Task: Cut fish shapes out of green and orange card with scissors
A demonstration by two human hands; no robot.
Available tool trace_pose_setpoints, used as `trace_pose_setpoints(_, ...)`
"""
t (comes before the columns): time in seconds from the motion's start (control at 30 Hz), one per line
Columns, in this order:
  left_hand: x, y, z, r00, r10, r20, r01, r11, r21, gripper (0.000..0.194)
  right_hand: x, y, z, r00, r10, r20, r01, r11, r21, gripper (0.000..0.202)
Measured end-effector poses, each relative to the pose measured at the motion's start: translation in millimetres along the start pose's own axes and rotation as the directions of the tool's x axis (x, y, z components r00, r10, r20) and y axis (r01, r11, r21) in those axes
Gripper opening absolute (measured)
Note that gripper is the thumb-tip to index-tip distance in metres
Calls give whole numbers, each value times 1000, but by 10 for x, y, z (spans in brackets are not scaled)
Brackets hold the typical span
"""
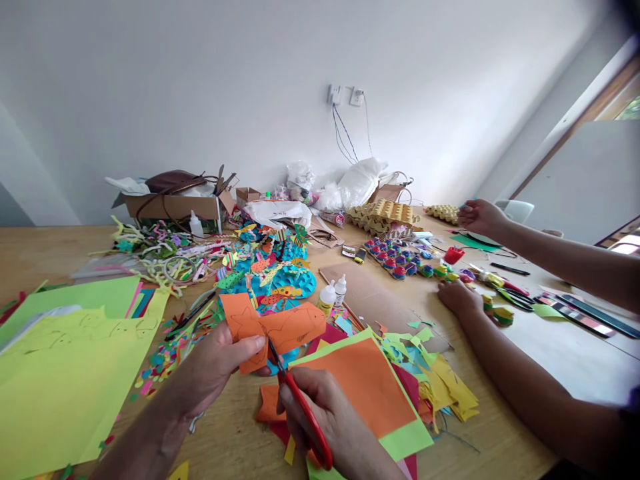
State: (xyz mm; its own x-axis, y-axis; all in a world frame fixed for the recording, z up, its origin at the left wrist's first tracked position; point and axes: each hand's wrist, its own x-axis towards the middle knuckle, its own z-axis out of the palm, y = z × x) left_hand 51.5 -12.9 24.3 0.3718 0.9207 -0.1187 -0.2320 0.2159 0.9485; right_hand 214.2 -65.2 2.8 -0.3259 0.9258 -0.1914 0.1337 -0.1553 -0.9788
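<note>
My left hand [215,363] pinches a piece of orange paper [295,327] that has pencil outlines drawn on it, among them a star and a fish-like shape. Red-handled scissors [306,410] are gripped in my right hand [325,413], their blades at the lower edge of the orange paper near my left thumb. Below and to the right lie stacked sheets of orange paper [363,380] and green paper [407,437]. Behind the held paper is a blue painted piece [293,283] with colourful paper fish on and around it.
Yellow paper [75,393] with drawn outlines lies at left. Glue bottles [327,297] stand mid-table, paper scraps [445,383] beside the sheets. At right, another person's arms [520,407] reach over painted egg-carton cups [400,260]. Egg trays [383,217] and a cardboard box [175,210] stand behind.
</note>
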Motion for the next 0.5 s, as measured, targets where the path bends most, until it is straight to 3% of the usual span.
trace_pose_setpoints(0.5,15,-32,17,1000,-20,-23,21,1000,14,12,12,49,12,1000,1,-12,-1,1000,22,27)
